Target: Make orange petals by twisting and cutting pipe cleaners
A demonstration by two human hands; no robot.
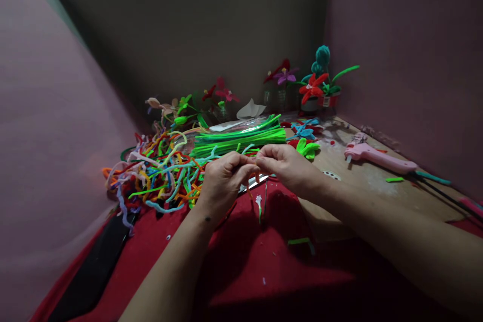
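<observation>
My left hand (pixel 223 175) and my right hand (pixel 287 165) meet over the middle of the table, fingertips almost touching. Both are closed in a pinch on an orange pipe cleaner (pixel 249 193), whose loose end dangles under my left fingers. The rest of it is mostly hidden by the fingers. Beneath the hands, a small piece with a white tip and green stem (pixel 259 207) lies on the red cloth (pixel 241 271). A bundle of green pipe cleaners (pixel 237 142) lies just beyond my hands.
To the left is a tangled heap of colourful pipe cleaners (pixel 158 173), near a black flat object (pixel 94 266). A pink glue gun (pixel 381 157) rests on a brown board (pixel 347 193) at right. Potted pipe-cleaner flowers (pixel 312 88) stand at the back.
</observation>
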